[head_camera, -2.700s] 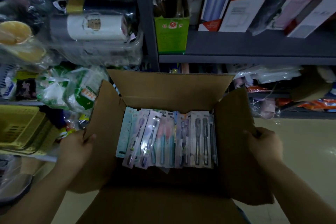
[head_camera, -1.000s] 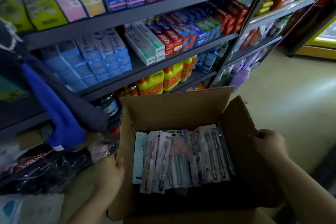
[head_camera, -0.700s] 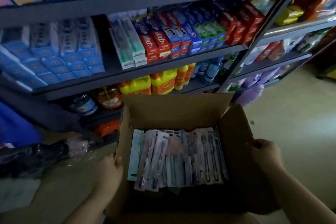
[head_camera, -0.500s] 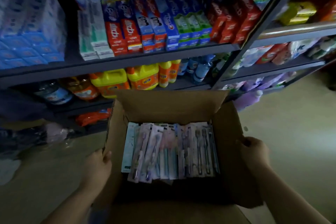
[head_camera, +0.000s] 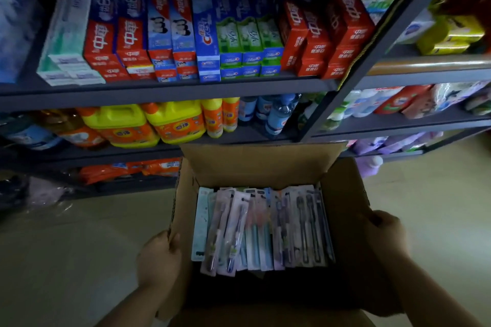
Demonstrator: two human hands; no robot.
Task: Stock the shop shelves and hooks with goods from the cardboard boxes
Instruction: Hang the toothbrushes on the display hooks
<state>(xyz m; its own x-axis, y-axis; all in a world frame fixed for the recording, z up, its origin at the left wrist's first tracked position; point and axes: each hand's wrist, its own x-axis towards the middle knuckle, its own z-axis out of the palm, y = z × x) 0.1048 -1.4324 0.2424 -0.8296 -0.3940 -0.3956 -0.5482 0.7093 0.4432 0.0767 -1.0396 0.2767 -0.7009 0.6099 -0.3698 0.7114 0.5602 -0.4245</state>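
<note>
Cardboard box (head_camera: 255, 164) of toothbrushes (head_camera: 261, 228), gripped both sides.

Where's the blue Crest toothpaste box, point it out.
In the head view, the blue Crest toothpaste box stands mid-shelf on the toothpaste shelf, between the Colgate boxes on its left and green-topped boxes on its right.

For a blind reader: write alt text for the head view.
Two hands, left hand and right hand, hold an open cardboard box of packaged toothbrushes before shop shelves of toothpaste cartons and detergent jugs.
</note>
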